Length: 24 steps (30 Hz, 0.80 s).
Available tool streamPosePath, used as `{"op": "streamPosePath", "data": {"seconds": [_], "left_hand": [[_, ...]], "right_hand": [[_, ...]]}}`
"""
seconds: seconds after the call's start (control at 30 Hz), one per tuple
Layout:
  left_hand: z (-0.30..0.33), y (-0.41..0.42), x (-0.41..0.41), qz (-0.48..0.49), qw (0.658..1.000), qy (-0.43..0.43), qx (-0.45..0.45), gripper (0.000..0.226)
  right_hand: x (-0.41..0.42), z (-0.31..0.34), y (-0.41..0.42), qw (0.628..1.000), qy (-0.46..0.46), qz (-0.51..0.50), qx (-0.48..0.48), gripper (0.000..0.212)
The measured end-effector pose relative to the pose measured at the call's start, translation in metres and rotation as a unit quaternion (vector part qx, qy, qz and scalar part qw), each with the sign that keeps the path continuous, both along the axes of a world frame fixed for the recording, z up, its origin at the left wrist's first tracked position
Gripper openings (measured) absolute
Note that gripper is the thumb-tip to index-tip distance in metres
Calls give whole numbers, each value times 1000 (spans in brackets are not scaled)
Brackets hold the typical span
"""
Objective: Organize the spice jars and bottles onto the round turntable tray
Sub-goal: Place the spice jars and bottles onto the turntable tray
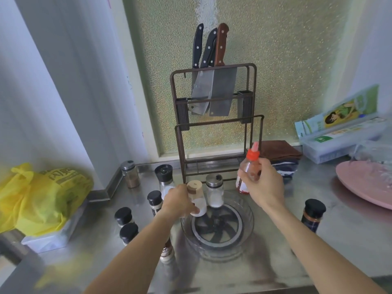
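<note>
A clear round turntable tray (247, 222) with a dark spoked centre sits on the steel counter. A glass jar with a metal lid (214, 193) stands at its far rim. My left hand (179, 201) grips a wooden-lidded jar of white powder (196, 198), tilted over the tray's left rim. My right hand (262, 184) holds a red-capped bottle of reddish spice (248, 174) above the tray's far right edge. Black-lidded jars (124, 216) (128, 233) (154, 201) stand left of the tray. Another dark-lidded jar (313, 215) stands to the right.
A knife rack (214, 115) with cleavers stands behind the tray. A black-topped grinder (165, 179) and a brown spice jar (130, 174) stand at the back left. A yellow bag (40, 196) lies left, a pink plate (364, 183) right, folded cloths (282, 155) behind.
</note>
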State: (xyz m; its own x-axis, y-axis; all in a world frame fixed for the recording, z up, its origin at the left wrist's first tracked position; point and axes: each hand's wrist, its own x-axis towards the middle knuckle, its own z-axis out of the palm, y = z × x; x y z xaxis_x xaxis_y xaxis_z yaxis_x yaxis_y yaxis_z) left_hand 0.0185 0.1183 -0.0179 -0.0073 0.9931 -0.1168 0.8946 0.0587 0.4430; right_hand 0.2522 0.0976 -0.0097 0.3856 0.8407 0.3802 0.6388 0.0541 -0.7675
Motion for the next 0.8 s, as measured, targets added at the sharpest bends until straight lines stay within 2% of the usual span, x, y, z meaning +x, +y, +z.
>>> {"op": "streamPosePath", "data": {"seconds": [0.17,0.37,0.53,0.6,0.67,0.73,0.77,0.8], "left_hand": [[3,-11,4,6,1000,14,11,68],[10,-23,3,4,1000,24,12,60],[41,-38,0,-23,998,33,38,37],[60,-41,-9,-2,998,12,64,50],[77,-38,-25,25,993,-28,113,59],[92,-28,-44,50,982,-72,168,47],[95,-19,-53,61,978,-78,184,46],[96,-10,-61,64,978,-68,189,52]], "right_hand": [[-20,-7,-22,995,-48,68,-58,42],[-35,-22,-28,990,-70,68,-98,33],[-38,-20,-30,987,-89,69,-115,32],[-36,-17,-29,987,-75,73,-122,35],[-34,-14,-31,989,-52,65,-120,50],[-35,-7,-38,994,-35,34,-96,85],[-36,-2,-43,997,-29,15,-64,88],[-39,5,-48,999,-28,5,-19,83]]}}
